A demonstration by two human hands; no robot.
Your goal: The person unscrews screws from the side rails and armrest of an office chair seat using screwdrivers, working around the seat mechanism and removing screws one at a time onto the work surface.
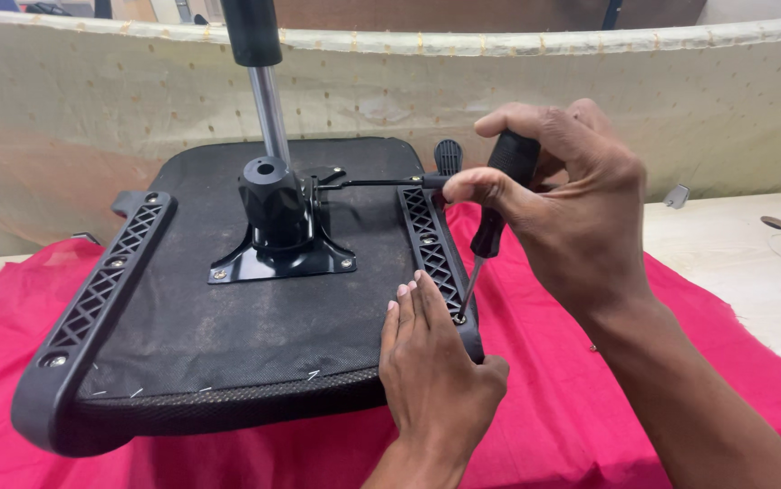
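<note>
An upturned black chair seat (227,308) lies on a red cloth (590,398) over the table (735,263). The left hand (436,371) presses flat, fingers together, beside the seat's right bracket (431,244). The right hand (554,199) grips a screwdriver (492,217), tip on a bracket screw.

We see a pale wooden tabletop (726,244) with a crumpled bright red cloth (544,426) spread over most of it. Resting upside down on the cloth is a black fabric-covered chair seat (227,326). A small metal bracket (677,196) lies at the tabletop's far edge.
</note>
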